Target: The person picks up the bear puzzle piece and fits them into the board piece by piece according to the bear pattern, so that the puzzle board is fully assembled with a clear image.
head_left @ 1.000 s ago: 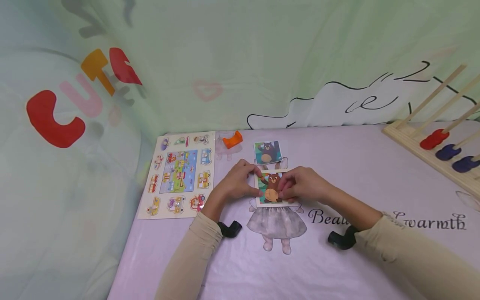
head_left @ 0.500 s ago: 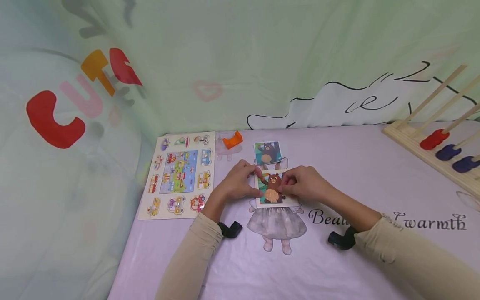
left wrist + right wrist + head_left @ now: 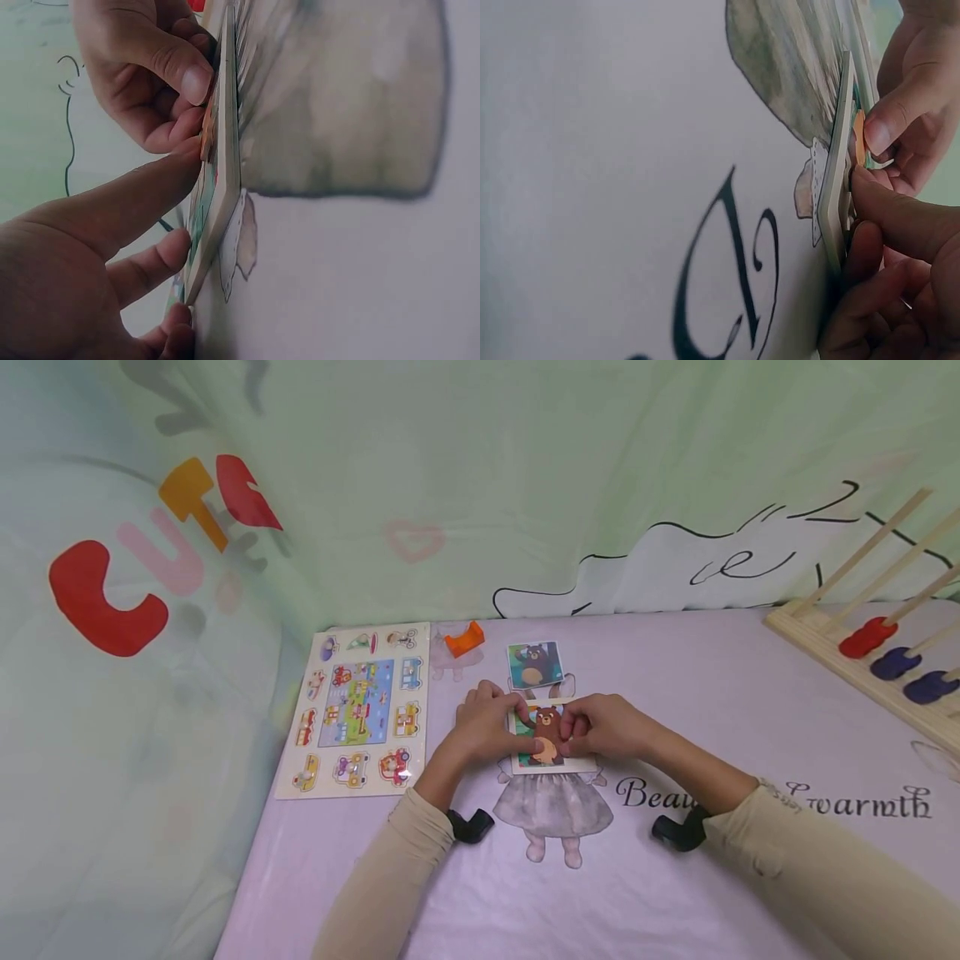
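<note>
A square puzzle board with a pale frame lies on the table, showing a brown bear on a green ground. My left hand is at its left side. The thumb presses on the picture, and other fingers touch the board's edge. At the bear's right side, my right hand has thumb and forefinger together, pinching a puzzle piece mostly hidden by the fingers. An orange-brown piece stands slightly proud of the board beside the left thumb. Both hands almost meet over the picture.
A matching bear picture card lies just behind the board. An orange plastic piece sits to its left. Further left is a vehicle peg puzzle. A wooden rack with pegs and beads stands at the right, and a curtain hangs behind.
My left hand has moved right, its thumb sliding further over the bear's belly. The right hand shifted up slightly from its first position and stays at the bear's right side.
</note>
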The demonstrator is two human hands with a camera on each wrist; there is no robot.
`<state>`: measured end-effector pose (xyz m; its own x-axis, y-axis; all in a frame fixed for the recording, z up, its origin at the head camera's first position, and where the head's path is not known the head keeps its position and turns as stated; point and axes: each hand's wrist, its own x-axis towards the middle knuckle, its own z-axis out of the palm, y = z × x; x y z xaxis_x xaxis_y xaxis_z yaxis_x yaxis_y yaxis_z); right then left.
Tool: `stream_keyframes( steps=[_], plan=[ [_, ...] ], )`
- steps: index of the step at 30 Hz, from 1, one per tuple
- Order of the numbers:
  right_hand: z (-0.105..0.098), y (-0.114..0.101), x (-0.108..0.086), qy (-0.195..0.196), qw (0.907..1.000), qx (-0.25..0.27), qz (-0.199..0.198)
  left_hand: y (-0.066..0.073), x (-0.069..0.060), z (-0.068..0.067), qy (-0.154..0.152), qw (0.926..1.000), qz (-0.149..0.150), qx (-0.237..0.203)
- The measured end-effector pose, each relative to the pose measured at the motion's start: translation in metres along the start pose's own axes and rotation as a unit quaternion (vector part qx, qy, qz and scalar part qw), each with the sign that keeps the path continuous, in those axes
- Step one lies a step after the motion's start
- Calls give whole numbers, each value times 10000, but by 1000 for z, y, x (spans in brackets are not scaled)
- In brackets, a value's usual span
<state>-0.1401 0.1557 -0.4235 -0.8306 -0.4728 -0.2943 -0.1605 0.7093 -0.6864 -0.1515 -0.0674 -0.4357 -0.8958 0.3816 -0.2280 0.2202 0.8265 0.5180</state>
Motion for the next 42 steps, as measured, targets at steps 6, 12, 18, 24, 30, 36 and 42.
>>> stream_keyframes(
  steps=[6,12,18,24,30,36,42],
  plan=[
    [0,0,1,-2,10000,-21,34,2,-2,0,7,10000,-48,-48],
    [0,0,1,-45,9999,40,102,3,-3,0,29,10000,-61,-70],
    [-2,-1,1,-86,9998,99,123,4,-2,1,71,9999,-90,-76],
    [-4,-2,1,-212,9997,42,87,2,-1,0,-24,9999,-128,-92],
    [-7,-3,1,-305,9995,57,99,1,-1,-2,-75,9999,-77,-100],
    [-6,-2,1,-270,9996,60,108,-1,0,-1,-117,9999,-63,-46],
    [-4,-2,1,-205,9996,25,169,1,-1,-2,-93,9999,-99,-72]
  ],
)
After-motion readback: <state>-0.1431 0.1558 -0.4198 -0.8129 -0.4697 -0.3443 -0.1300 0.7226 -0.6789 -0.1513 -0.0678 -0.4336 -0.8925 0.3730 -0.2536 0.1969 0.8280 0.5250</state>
